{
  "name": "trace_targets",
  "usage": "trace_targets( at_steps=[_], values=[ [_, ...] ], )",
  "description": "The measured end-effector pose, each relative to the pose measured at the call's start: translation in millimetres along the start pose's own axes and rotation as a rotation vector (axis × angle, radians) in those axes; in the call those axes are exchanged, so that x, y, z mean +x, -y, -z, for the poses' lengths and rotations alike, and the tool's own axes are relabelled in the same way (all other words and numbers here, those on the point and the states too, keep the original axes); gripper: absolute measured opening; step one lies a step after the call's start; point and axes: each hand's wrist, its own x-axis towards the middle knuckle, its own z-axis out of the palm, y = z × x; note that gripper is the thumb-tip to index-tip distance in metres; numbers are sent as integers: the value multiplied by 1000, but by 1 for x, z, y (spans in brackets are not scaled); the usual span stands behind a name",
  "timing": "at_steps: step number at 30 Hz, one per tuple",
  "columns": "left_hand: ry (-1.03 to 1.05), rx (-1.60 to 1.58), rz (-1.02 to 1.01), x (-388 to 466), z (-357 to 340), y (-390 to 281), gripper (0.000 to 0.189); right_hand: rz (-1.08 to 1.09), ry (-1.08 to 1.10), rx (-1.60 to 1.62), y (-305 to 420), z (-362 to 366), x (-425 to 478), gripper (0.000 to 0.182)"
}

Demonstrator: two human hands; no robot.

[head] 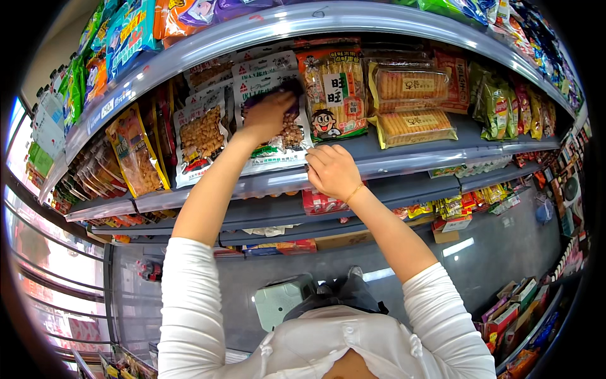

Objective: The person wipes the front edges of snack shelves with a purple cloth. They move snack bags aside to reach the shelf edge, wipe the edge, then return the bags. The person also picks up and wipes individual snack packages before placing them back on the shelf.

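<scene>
My left hand [270, 116], blurred, lies over the upper front of a white-and-clear snack bag [279, 154]. Bunched under its fingers is a dark purple piece that looks like a cloth [292, 86]. My right hand [334, 171] has its fingertips at the lower right corner of that bag, by the shelf's front edge, and seems to pinch it. A similar bag of peanuts [201, 132] stands to the left. Just right of the bag is a rice cracker bag [337, 94]. Farther right, clear packs of finger biscuits [416, 128] are stacked in two piles.
A curved shelf rail [293, 21] with snack bags runs above my hands. Yellow-edged bags [137, 151] stand at the left, green packets [497, 109] at the right. Lower shelves [265, 213] hold more packets. A pale green stool [279, 301] is on the floor near my feet.
</scene>
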Motion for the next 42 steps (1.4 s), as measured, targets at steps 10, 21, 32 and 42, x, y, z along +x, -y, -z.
trace_targets(
  at_steps=[10,21,32,42],
  values=[
    [67,-101,-412,-57,12,1,60,8,12,-34,2,0,1,21],
    [19,-61,-162,-60,-3,11,63,17,3,-33,4,1,3,20],
    [-78,-74,-104,-62,2,20,54,44,-21,-34,3,1,5,14],
    [-190,-251,203,-71,-16,12,58,45,-27,-24,4,0,5,14]
  ],
)
